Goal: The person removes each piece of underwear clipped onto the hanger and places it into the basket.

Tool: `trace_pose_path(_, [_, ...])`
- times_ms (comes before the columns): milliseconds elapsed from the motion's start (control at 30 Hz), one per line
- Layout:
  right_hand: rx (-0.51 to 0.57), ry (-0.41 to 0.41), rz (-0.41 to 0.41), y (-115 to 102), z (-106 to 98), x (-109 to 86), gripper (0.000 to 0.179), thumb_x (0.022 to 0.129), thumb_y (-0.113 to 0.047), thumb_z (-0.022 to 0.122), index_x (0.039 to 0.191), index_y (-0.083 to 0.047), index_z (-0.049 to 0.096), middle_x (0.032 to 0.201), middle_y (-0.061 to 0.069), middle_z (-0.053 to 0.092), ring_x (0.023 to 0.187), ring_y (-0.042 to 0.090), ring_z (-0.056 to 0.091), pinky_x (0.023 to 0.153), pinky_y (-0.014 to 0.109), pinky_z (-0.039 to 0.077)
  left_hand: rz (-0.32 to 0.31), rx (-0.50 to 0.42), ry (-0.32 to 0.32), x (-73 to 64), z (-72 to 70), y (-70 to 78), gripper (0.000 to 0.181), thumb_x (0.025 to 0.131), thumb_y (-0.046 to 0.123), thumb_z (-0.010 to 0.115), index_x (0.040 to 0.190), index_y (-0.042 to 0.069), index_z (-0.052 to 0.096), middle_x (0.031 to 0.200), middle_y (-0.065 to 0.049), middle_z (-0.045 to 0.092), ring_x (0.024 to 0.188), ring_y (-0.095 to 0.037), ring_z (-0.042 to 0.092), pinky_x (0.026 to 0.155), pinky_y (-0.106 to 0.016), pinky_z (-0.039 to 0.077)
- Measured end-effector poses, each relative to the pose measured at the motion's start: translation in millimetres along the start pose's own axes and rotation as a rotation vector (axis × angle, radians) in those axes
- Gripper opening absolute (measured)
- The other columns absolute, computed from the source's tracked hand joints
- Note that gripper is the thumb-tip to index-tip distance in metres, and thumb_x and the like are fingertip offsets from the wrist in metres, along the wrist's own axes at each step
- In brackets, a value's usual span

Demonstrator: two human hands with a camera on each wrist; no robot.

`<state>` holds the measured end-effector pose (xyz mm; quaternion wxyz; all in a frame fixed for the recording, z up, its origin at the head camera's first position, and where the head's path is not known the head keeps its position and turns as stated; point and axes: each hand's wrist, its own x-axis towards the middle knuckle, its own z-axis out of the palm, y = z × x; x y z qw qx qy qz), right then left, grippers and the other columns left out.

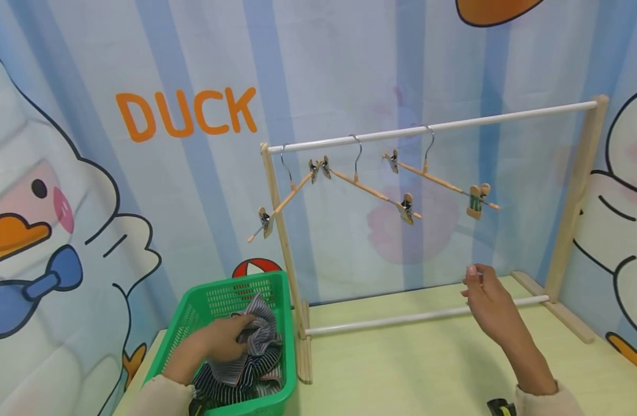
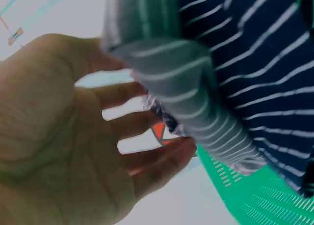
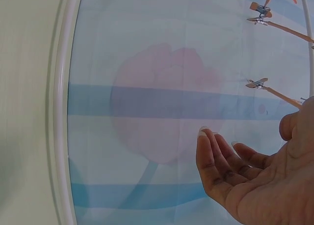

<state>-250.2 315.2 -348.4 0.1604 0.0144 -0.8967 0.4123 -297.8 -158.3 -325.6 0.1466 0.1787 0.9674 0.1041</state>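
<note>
My left hand [image 1: 219,341] is inside the green basket [image 1: 289,323], gripping a grey garment with thin pale stripes [image 1: 263,326]. In the left wrist view, the thumb and fingertips meet the edge of this striped garment [image 2: 171,82], which partly hides them. Dark navy cloth with white stripes [image 2: 265,72] lies against it, and more of that dark cloth is bunched lower in the basket. Raised in front of the rack's lower right part, my right hand [image 1: 492,306] holds nothing, its fingers loosely bent with the palm up in the right wrist view.
A wooden rack with a white top rail [image 1: 469,121] stands on the pale table [image 1: 391,370]. Three wooden clip hangers hang from it: a left one [image 1: 292,193], a middle one [image 1: 367,188] and a right one [image 1: 438,180]. A duck-printed curtain [image 1: 193,190] hangs behind.
</note>
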Motion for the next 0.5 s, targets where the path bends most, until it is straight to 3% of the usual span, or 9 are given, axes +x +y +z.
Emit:
trace_pose_path(100, [0.001,-0.001,-0.001,-0.4,1.0,-0.3,0.072,0.107,-0.047,0.011,0.146,0.013,0.023,0.137,0.034,0.051,0.116,0.046,0.061,0.079,0.039,0.051,-0.009,-0.047,-0.059,-1.0,1.3,-1.1,0.064,0.098,0.015,0.060,0.154,0.005,0.033,0.158,-0.029,0.029,0.141,-0.052,0.035,0.106,-0.067,0.036])
trace_pose_path(233, [0.015,-0.008,-0.004,-1.4,2.4,-0.5,0.073,0.107,-0.048,0.011,0.146,0.013,0.022,0.137,0.035,0.050,0.115,0.047,0.061,0.083,0.048,0.053,-0.001,-0.085,-0.029,-2.9,0.1,-2.3,0.068,0.098,0.017,0.059,0.157,0.007,0.026,0.161,-0.033,0.011,0.143,-0.060,0.022,0.110,-0.074,0.024])
trace_pose_path(333, [0.023,-0.015,-0.002,-2.2,3.6,-0.7,0.074,0.107,-0.048,0.011,0.146,0.013,0.022,0.138,0.035,0.049,0.115,0.048,0.060,0.086,0.054,0.053,0.015,-0.067,0.000,-3.5,-2.6,-0.7,0.069,0.098,0.019,0.060,0.157,0.006,0.025,0.160,-0.035,0.011,0.141,-0.063,0.020,0.109,-0.077,0.020])
trace_pose_path(500, [0.013,-0.013,-0.006,-2.6,5.9,0.4,0.070,0.108,-0.045,0.012,0.145,0.013,0.025,0.137,0.035,0.049,0.117,0.048,0.060,0.087,0.055,0.052,0.064,-0.053,0.025,-4.8,-4.8,4.7,0.068,0.099,0.022,0.061,0.156,0.005,0.028,0.160,-0.034,0.016,0.144,-0.060,0.019,0.110,-0.076,0.021])
